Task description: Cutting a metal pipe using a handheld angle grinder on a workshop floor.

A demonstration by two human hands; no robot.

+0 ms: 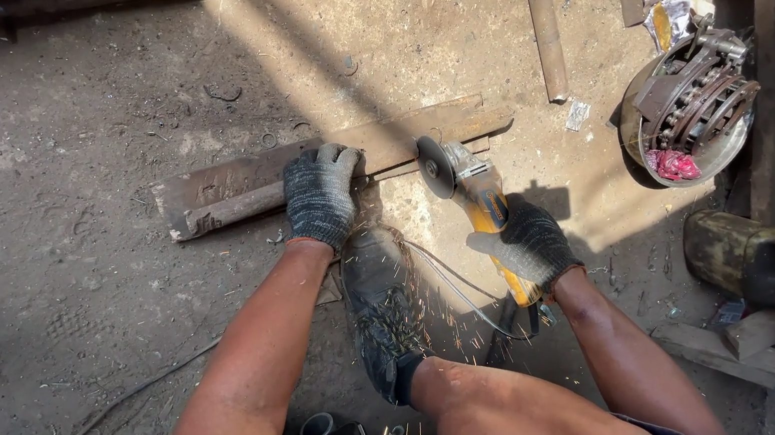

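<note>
Gloved hands (322, 194) (525, 244), grinder (478, 203), steel bar (232, 187)

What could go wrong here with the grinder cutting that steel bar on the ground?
The left hand presses the rusty steel bar close beside the spinning disc, so a kickback might reach its knit glove. Sparks fly onto the shoe and bare leg, which may burn. The cable trails near the sparks and could get nicked. The right hand alone steers the angle grinder.
</note>
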